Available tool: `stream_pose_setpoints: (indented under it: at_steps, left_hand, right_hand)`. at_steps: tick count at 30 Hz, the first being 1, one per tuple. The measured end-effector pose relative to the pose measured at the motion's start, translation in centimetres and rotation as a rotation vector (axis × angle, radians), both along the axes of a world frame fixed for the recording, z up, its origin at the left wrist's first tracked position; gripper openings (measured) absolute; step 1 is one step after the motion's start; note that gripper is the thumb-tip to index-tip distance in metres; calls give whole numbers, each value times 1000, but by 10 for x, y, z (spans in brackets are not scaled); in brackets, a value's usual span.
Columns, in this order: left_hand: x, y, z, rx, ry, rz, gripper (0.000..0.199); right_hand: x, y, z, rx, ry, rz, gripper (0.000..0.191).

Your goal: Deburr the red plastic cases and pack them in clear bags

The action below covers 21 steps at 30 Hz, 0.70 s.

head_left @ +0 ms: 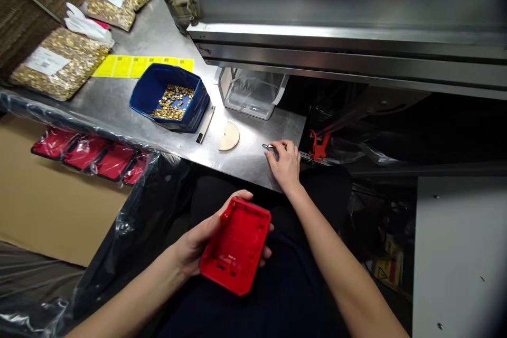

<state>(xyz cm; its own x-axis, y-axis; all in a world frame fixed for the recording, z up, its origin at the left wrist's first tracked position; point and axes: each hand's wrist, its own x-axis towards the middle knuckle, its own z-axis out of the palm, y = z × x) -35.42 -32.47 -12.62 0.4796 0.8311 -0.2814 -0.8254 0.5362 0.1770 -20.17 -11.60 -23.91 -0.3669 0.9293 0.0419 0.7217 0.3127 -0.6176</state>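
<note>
While snug in left grip [201, 235], red casing [238, 243]; right grip [287, 163], closure and hold unclear.

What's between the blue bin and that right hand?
In the head view: a slim strip beside the blue bin, then a pale half-round piece, then a small metal thing at the right hand.

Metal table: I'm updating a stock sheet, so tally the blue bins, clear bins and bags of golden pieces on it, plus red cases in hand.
Blue bin: 1
Clear bin: 1
Bags of golden pieces: 2
Red case in the left hand: 1
Total: 5
</note>
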Motion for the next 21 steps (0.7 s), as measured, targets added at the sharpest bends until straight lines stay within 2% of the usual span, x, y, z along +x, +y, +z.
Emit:
stream_pose_setpoints:
  at_steps: [2, 4, 6, 9, 10, 12, 14, 16, 18, 19, 21]
  left_hand:
    - [6, 6, 1, -62, 59, 93, 80]
    - [12, 11, 1, -135, 115, 167, 76]
    - [18, 16, -2, -224, 163, 233, 69]
    - [25, 24, -9, -368, 194, 306, 55]
    - [27, 26, -12, -407, 193, 322, 49]
    - [30, 31, -17, -477, 193, 353, 39]
    - [32, 36, -19, -518, 203, 370, 32]
    - [32, 40, -16, -516, 221, 341, 30]
    - [31, 42, -11, -458, 261, 257, 34]
    - [30, 42, -8, -413, 313, 216, 34]
    - [29, 40, -3, -306, 471, 155, 33]
  right_hand:
    - [0, -3, 0, 17, -41, -1, 41]
    - [7, -11, 7, 26, -18, -9, 50]
    - [19, -26, 25, 16, 104, -22, 42]
    - [43, -58, 64, -15, 311, 19, 22]
    - [50, -70, 77, -21, 335, 72, 21]
    - [62, -91, 98, -32, 273, 277, 25]
    - [68, -105, 109, -25, 156, 486, 36]
    - [69, -112, 111, -29, 126, 593, 30]
    - [69, -113, 111, -101, 250, 554, 14]
    - [68, -113, 110, -174, 344, 468, 10]
    - [68, -113, 112, -367, 508, 221, 17]
